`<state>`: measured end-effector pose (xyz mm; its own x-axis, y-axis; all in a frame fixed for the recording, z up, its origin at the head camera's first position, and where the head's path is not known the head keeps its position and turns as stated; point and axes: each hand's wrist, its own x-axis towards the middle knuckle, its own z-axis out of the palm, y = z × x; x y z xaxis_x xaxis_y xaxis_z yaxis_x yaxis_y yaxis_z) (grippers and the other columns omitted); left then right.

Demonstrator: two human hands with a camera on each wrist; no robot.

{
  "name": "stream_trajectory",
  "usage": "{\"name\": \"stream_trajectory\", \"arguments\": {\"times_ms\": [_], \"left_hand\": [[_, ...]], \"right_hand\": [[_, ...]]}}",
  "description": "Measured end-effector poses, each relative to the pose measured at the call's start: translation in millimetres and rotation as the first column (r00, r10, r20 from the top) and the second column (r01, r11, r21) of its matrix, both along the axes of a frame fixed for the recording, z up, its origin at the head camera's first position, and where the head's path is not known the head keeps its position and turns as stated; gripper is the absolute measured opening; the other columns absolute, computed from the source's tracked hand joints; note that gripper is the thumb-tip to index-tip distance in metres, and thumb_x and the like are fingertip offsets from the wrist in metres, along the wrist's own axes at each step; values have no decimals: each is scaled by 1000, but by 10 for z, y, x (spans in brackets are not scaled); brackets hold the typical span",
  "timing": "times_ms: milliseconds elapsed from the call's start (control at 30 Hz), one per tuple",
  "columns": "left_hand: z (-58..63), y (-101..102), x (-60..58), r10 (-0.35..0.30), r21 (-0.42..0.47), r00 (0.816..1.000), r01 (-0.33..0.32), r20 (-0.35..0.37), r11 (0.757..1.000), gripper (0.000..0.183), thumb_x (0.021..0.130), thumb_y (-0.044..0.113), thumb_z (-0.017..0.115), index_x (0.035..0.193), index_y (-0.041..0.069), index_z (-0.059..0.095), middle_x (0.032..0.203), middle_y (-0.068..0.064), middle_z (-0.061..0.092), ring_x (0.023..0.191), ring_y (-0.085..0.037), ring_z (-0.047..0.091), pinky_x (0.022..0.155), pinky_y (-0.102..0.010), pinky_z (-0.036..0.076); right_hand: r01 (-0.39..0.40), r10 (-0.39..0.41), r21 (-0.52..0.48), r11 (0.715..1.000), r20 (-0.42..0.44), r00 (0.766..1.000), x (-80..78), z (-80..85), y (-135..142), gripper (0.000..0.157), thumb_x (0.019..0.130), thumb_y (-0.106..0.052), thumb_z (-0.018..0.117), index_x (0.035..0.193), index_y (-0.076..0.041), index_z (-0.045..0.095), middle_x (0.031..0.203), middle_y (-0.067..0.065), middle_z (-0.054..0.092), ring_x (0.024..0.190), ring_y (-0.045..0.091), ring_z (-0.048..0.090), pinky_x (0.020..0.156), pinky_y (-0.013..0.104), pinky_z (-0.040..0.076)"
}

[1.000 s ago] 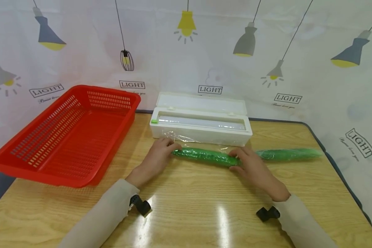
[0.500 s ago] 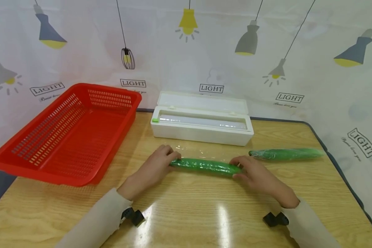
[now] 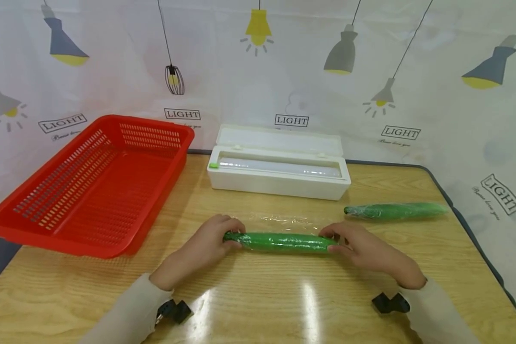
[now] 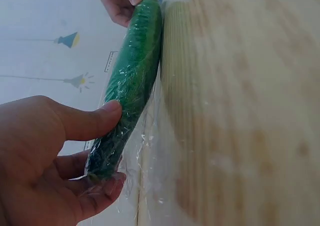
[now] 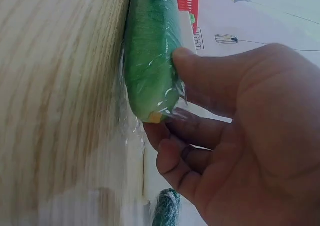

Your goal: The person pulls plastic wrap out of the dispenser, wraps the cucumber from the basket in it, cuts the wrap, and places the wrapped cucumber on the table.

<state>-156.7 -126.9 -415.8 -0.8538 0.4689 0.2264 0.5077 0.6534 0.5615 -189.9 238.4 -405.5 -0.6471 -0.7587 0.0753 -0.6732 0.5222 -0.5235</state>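
Note:
A green cucumber in clear cling film lies across the middle of the table, its far end pale with a small orange spot. My left hand grips its dark end, thumb on the near side in the left wrist view. At the other end my right hand holds it, with the thumb against the side and fingers curled at the tip. A loose flap of cling film spreads on the table behind the cucumber.
A white cling film box with its lid up and a roll inside stands at the back. Another film-wrapped cucumber lies at the right. On the left sits a red slotted basket. A printed curtain hangs behind the table.
Both hands have drawn the cucumber toward the body, away from the box. The film flap, earlier reaching up to the box front, has come along with it. Basket, box and other cucumber stay put.

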Motion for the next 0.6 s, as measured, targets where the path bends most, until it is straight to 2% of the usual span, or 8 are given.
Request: {"name": "stream_trajectory", "arguments": {"times_ms": [133,333,500,600], "left_hand": [[11,-26,-19,17,6,998,-17,66,1000,23,81,15,77,101,14,67,92,5,59,87,-15,54,78,-35,47],[13,-78,-93,52,19,992,-55,111,998,31,82,28,77,106,11,66,100,2,57,89,-17,53,77,-34,47],[36,-105,-159,132,38,989,-134,68,990,30,83,27,76,104,8,67,98,-3,58,90,-20,53,77,-35,46],[43,-112,-143,71,-3,997,-71,14,998,36,76,27,82,103,9,65,98,-2,56,91,-20,52,79,-36,46]], "right_hand": [[-2,2,-18,1000,-33,999,-7,7,18,27,94,-14,62,120,-6,60,113,1,61,94,15,56,74,33,49],[68,-74,-66,995,-93,993,-47,59,53,25,94,-14,62,119,-9,61,110,2,60,92,19,53,68,30,47],[139,-155,-106,985,-163,974,-78,88,25,25,90,-13,67,114,-7,63,109,3,61,88,18,54,64,29,47],[106,-117,-84,991,-130,985,-62,91,-2,33,85,-22,74,113,-10,62,112,-3,57,92,18,53,69,32,48]]}}
